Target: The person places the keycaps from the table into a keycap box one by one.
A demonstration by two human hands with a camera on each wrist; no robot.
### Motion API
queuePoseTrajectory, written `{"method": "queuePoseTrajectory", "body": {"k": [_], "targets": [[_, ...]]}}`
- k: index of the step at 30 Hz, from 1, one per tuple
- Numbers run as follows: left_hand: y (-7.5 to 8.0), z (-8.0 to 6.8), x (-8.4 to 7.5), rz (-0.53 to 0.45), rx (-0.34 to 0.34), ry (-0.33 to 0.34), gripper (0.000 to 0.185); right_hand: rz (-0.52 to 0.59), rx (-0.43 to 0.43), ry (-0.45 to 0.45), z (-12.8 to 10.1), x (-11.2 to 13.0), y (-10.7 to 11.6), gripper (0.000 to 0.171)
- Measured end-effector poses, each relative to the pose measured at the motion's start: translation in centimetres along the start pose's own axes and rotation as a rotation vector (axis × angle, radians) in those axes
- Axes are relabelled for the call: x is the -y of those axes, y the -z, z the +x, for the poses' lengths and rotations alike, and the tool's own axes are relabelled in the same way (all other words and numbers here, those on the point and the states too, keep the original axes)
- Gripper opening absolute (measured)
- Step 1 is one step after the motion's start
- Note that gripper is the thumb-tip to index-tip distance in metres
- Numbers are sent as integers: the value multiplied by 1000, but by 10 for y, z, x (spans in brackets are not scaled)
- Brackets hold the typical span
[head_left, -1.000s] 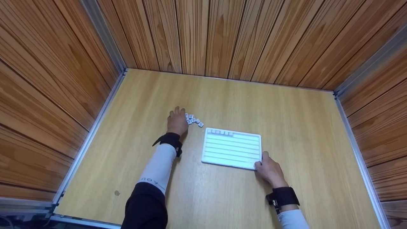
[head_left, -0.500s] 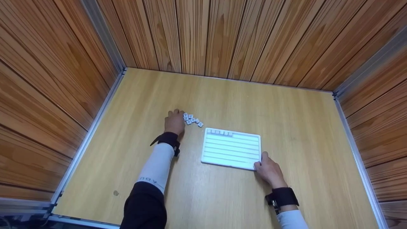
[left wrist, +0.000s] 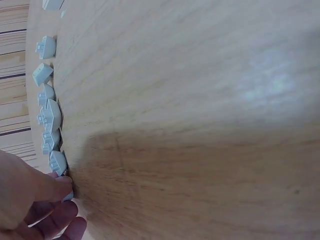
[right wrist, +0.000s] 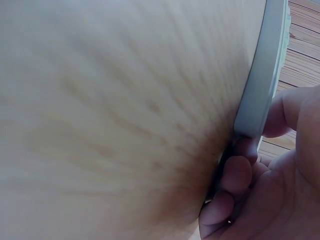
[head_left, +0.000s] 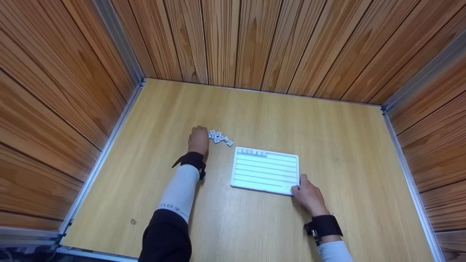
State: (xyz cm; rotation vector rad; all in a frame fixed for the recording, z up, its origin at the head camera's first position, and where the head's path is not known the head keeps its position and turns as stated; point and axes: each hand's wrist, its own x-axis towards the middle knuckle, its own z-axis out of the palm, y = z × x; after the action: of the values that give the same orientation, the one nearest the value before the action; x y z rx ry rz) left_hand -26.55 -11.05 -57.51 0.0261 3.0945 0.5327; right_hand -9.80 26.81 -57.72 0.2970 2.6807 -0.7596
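My left hand (head_left: pixel 198 140) is at the left end of a loose cluster of small white keycap-like pieces (head_left: pixel 221 138). In the left wrist view, its thumb and fingers pinch one such piece (left wrist: pixel 68 195), mostly hidden by them. Several others (left wrist: pixel 50 116) lie in a line beyond, with pegs showing on some. A white ridged board (head_left: pixel 265 171) lies right of the cluster, with several similar pieces (head_left: pixel 251 152) along its far row at the left. My right hand (head_left: pixel 309 194) grips the board's near right corner. In the right wrist view, curled fingers (right wrist: pixel 237 175) touch the board's edge (right wrist: pixel 256 95).
The light wooden tabletop (head_left: pixel 327 145) spreads around the board. Wood-panelled walls (head_left: pixel 251 43) enclose the back and both sides, with a metal rail (head_left: pixel 105 156) along the left edge. A small dark mark (head_left: pixel 133 221) shows near the front left.
My left hand has drawn back slightly and to the left, uncovering more of the cluster's left end, and its fingers are more curled. My right hand and the board stay in place.
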Motion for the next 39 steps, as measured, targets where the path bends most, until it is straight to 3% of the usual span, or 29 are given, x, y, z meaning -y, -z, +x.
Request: {"method": "queuePoseTrajectory", "body": {"k": [7,15,27,30,36,39], "targets": [[2,-1,1,1,-9,12,25,2,-7,14,0,0,0,28],[7,0,-2,-22,-77,-45,21,-5,-12,13,1,0,0,33],[18,2,-16,-210,-39,-83,20,-5,-14,18,0,0,0,31],[19,2,-20,-262,-12,-82,20,-3,-13,18,0,0,0,32],[19,-4,-31,-419,140,-57,19,-8,-16,24,1,0,-1,32],[17,-7,-35,-456,163,-125,17,-17,-27,36,1,-1,-1,29]]}}
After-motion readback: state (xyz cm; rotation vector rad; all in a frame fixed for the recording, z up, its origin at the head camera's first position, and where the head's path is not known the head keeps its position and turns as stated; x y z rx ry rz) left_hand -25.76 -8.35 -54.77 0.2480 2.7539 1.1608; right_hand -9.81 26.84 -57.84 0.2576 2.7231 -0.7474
